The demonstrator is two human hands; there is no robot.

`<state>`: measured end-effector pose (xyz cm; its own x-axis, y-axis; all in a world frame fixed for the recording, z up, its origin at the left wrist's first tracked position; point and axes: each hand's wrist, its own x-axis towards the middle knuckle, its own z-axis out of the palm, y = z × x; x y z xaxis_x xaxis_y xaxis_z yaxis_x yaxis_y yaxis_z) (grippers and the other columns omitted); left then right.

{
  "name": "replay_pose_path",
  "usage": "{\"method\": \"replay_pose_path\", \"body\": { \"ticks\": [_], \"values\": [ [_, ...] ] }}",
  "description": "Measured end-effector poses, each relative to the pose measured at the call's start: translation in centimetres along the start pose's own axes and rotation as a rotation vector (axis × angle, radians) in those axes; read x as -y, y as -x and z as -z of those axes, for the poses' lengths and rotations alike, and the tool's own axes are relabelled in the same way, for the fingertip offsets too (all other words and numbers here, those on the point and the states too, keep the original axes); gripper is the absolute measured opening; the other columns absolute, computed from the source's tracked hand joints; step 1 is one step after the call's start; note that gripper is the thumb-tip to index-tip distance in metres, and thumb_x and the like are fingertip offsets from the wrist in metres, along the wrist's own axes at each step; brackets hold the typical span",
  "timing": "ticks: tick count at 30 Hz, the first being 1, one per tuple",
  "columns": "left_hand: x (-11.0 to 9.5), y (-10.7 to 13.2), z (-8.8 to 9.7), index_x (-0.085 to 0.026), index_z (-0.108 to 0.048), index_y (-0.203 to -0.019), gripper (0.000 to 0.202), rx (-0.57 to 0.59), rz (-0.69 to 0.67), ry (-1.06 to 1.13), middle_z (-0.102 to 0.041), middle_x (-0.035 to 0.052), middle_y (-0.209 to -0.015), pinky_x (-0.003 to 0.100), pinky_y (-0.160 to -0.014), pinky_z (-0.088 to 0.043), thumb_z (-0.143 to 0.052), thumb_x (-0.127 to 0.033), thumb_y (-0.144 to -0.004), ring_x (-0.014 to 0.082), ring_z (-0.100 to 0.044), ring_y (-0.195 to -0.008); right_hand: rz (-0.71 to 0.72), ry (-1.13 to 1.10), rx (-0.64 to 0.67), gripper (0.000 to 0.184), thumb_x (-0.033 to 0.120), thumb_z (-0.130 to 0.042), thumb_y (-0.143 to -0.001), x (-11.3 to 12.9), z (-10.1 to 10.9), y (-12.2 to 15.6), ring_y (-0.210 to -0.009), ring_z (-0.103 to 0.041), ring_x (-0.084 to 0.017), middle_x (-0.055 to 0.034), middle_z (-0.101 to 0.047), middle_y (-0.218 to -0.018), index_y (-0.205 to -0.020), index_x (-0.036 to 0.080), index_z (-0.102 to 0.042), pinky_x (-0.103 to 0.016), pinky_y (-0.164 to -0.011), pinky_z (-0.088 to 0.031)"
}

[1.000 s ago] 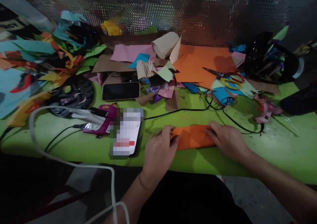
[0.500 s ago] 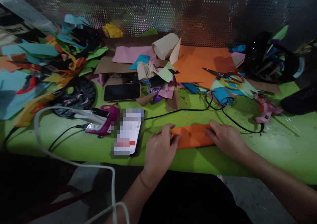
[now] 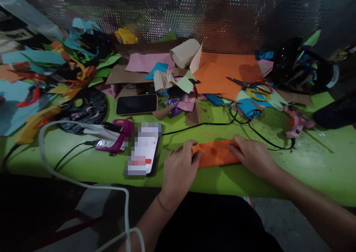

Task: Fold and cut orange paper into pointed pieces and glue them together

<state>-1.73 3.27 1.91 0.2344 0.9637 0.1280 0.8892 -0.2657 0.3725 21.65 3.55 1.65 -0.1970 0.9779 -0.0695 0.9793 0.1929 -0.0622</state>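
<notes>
A folded strip of orange paper lies on the green table near its front edge. My left hand rests on the strip's left end, fingers curled down onto it. My right hand presses the right end with its fingers laid flat over the paper. Both hands hold the strip against the table.
A lit phone lies left of my left hand, a dark phone behind it. A black cable runs behind the strip to a pink glue gun. Scissors lie on an orange sheet. Paper scraps crowd the left.
</notes>
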Motion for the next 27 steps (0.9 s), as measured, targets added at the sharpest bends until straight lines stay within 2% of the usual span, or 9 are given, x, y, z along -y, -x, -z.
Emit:
{"method": "replay_pose_path", "body": {
  "ticks": [3,6,9,11,14,17,20,23,27],
  "values": [
    [-0.2,0.0,0.3,-0.019,-0.062,-0.105,0.015,-0.026,-0.095,-0.095,-0.068,0.0039,-0.083,0.039,-0.073,-0.050,-0.063,-0.021,-0.089,0.0246,-0.064,-0.081,-0.004,0.018,0.011,0.029,0.040,-0.041,-0.099,0.2,0.1,-0.1,-0.055,-0.059,-0.019,-0.0041,-0.068,-0.066,-0.085,0.020,-0.056,-0.030,-0.053,-0.016],
    [-0.3,-0.2,0.5,-0.022,-0.063,-0.117,0.028,-0.060,-0.241,-0.204,-0.066,0.0085,-0.101,0.042,-0.077,-0.051,-0.059,-0.016,-0.090,0.0270,-0.061,-0.090,-0.007,0.026,0.009,0.030,0.042,-0.039,-0.100,0.3,0.2,-0.1,-0.055,-0.059,-0.019,-0.0043,-0.068,-0.066,-0.085,0.020,-0.055,-0.030,-0.053,-0.015],
    [-0.3,-0.5,0.3,-0.020,-0.060,-0.125,0.036,0.028,-0.468,-0.193,-0.065,0.0093,-0.116,0.039,-0.083,-0.053,-0.051,-0.008,-0.092,0.0241,-0.060,-0.099,-0.001,0.036,0.017,0.029,0.041,-0.040,-0.100,0.3,0.3,-0.1,-0.056,-0.061,-0.020,-0.0053,-0.070,-0.068,-0.088,0.020,-0.055,-0.030,-0.053,-0.015],
    [-0.2,-0.5,0.1,-0.016,-0.058,-0.127,0.037,0.109,-0.550,-0.170,-0.064,0.0094,-0.121,0.036,-0.085,-0.054,-0.047,-0.007,-0.093,0.0228,-0.060,-0.104,-0.004,0.044,0.032,0.028,0.040,-0.041,-0.100,0.3,0.4,-0.1,-0.057,-0.062,-0.021,-0.0060,-0.070,-0.068,-0.090,0.019,-0.056,-0.030,-0.053,-0.014],
    [0.0,-0.1,-0.2,-0.012,-0.052,-0.135,0.042,0.160,-0.554,-0.150,-0.064,0.0110,-0.127,0.036,-0.085,-0.055,-0.042,-0.008,-0.094,0.0231,-0.059,-0.110,-0.014,0.044,0.025,0.028,0.041,-0.042,-0.099,0.4,0.4,-0.1,-0.059,-0.063,-0.022,-0.0064,-0.071,-0.069,-0.091,0.019,-0.057,-0.030,-0.053,-0.014],
    [-0.2,0.8,-0.2,-0.013,-0.045,-0.143,0.048,0.174,-0.506,-0.102,-0.055,0.0130,-0.142,0.038,-0.091,-0.054,-0.046,-0.018,-0.095,0.0259,-0.054,-0.122,-0.033,0.043,-0.006,0.028,0.041,-0.043,-0.099,0.5,0.5,0.0,-0.059,-0.063,-0.022,-0.0068,-0.071,-0.069,-0.091,0.019,-0.058,-0.030,-0.053,-0.015],
    [-0.5,1.7,-0.1,-0.025,-0.040,-0.149,0.058,0.196,-0.485,-0.081,-0.040,0.0115,-0.155,0.044,-0.096,-0.052,-0.054,-0.032,-0.093,0.0305,-0.046,-0.132,-0.051,0.028,-0.014,0.027,0.042,-0.045,-0.098,0.6,0.4,0.1,-0.059,-0.064,-0.022,-0.0069,-0.072,-0.071,-0.094,0.019,-0.058,-0.030,-0.053,-0.019],
    [-0.7,2.2,-0.1,-0.037,-0.041,-0.147,0.058,0.208,-0.500,-0.104,-0.036,0.0103,-0.157,0.048,-0.097,-0.050,-0.059,-0.038,-0.092,0.0335,-0.043,-0.134,-0.064,-0.037,-0.030,0.026,0.042,-0.048,-0.097,0.3,0.4,0.1,-0.062,-0.065,-0.022,-0.0058,-0.073,-0.077,-0.103,0.019,-0.059,-0.029,-0.053,-0.024],
    [-0.7,2.0,-0.2,-0.038,-0.041,-0.148,0.059,0.199,-0.510,-0.125,-0.036,0.0116,-0.157,0.048,-0.099,-0.049,-0.059,-0.044,-0.091,0.0332,-0.044,-0.132,-0.086,-0.110,-0.113,0.033,0.038,-0.049,-0.097,-0.8,0.7,0.5,-0.066,-0.067,-0.023,-0.0051,-0.074,-0.081,-0.121,0.018,-0.057,-0.030,-0.055,-0.033]
  ]
}}
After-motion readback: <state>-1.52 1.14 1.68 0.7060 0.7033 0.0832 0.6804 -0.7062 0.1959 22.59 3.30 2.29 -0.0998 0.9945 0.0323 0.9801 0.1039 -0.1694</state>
